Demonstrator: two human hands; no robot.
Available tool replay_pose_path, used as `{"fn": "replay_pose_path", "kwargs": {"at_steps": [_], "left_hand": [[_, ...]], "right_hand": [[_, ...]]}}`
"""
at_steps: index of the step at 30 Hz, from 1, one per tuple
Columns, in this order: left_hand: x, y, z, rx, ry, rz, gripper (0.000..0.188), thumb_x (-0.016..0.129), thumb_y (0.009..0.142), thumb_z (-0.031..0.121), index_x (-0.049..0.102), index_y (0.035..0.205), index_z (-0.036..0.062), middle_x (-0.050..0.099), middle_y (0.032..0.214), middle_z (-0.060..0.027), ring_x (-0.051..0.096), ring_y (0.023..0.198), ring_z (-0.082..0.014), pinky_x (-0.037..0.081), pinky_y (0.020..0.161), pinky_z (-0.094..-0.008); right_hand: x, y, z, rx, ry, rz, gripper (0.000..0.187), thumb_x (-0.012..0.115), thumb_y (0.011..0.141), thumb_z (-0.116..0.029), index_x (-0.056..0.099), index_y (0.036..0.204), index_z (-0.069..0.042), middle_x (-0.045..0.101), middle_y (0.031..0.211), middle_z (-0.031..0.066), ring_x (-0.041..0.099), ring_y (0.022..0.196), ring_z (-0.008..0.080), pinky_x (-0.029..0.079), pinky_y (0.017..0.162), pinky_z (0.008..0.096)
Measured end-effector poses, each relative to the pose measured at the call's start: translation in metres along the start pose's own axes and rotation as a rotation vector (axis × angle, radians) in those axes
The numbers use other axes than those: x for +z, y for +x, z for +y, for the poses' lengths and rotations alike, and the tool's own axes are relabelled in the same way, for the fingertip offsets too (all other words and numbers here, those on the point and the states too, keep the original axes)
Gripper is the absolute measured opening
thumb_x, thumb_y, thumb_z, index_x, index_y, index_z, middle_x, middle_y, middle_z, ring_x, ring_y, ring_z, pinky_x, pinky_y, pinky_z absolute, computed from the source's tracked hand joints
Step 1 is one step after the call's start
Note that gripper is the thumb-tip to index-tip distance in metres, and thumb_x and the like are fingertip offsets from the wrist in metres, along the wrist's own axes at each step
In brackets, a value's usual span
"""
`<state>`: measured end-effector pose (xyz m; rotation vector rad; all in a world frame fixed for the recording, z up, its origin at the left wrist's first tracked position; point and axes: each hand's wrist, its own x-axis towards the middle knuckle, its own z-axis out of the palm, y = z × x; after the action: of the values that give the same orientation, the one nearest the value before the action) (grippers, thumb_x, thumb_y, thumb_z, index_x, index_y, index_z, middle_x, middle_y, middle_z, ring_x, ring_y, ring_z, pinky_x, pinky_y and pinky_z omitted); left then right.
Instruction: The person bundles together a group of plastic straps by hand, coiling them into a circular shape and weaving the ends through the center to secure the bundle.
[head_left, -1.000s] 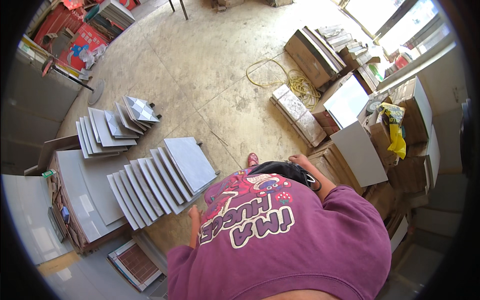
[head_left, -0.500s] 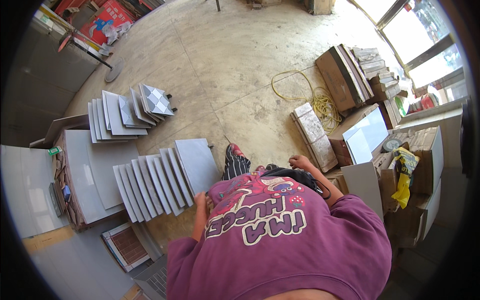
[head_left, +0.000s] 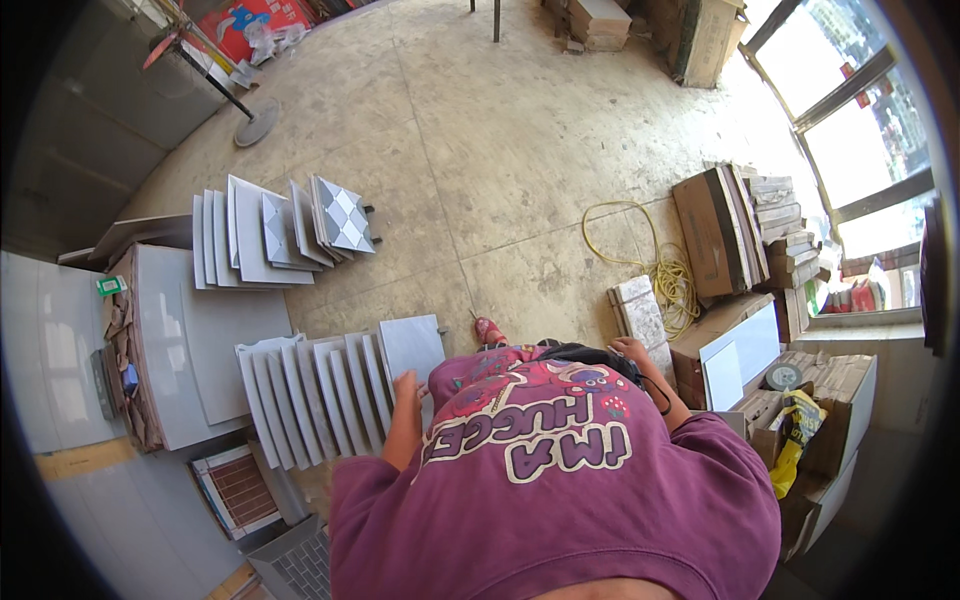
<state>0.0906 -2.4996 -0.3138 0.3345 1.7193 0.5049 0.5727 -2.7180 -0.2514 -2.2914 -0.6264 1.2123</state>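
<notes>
My left hand (head_left: 407,386) is beside the front grey tile (head_left: 412,345) of a rack of upright sample tiles. It overlaps that tile's edge in the picture; whether it touches it does not show, and its fingers are mostly hidden. Behind the front tile, several pale tiles (head_left: 318,400) lean in a row. My right hand (head_left: 630,349) hangs at my right side, fingers loosely curled, with nothing seen in it. Past it lies a long whitish, worn-looking package (head_left: 640,310) on the floor.
A second tile rack (head_left: 245,235) stands farther off at left, behind a stack of large slabs (head_left: 215,340). To the right are cardboard boxes (head_left: 705,235), a coiled yellow hose (head_left: 672,290) and a yellow bag (head_left: 795,435). A round-based stand (head_left: 257,122) is at far left.
The view has tilted up, so the floor and racks sit lower in the picture. My left hand has come up over the front tile's edge. My right hand stays by my side.
</notes>
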Motion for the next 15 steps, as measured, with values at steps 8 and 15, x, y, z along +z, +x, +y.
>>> {"fn": "replay_pose_path", "kwargs": {"at_steps": [8,15], "left_hand": [[0.049,0.028,0.1,0.146,0.041,-0.039,0.042,0.055,0.081,0.022,0.047,0.119,0.0044,0.054,0.104,-0.012,0.058,0.085,-0.0291,0.052,0.055,-0.0383],[0.058,0.046,0.103,0.014,0.058,-0.015,0.039,0.055,0.081,0.022,0.049,0.116,0.0055,0.054,0.104,-0.0105,0.058,0.084,-0.0285,0.052,0.054,-0.0395]], "right_hand": [[0.006,0.051,-0.014,-0.062,-0.057,-0.123,0.032,0.06,0.081,-0.029,0.066,0.096,-0.002,0.067,0.089,0.014,0.063,0.085,0.0214,0.046,0.077,0.0316],[-0.013,0.106,-0.083,0.005,-0.19,-0.154,0.031,0.062,0.078,-0.026,0.066,0.096,-0.001,0.066,0.087,0.0164,0.063,0.084,0.0226,0.047,0.074,0.0328]]}}
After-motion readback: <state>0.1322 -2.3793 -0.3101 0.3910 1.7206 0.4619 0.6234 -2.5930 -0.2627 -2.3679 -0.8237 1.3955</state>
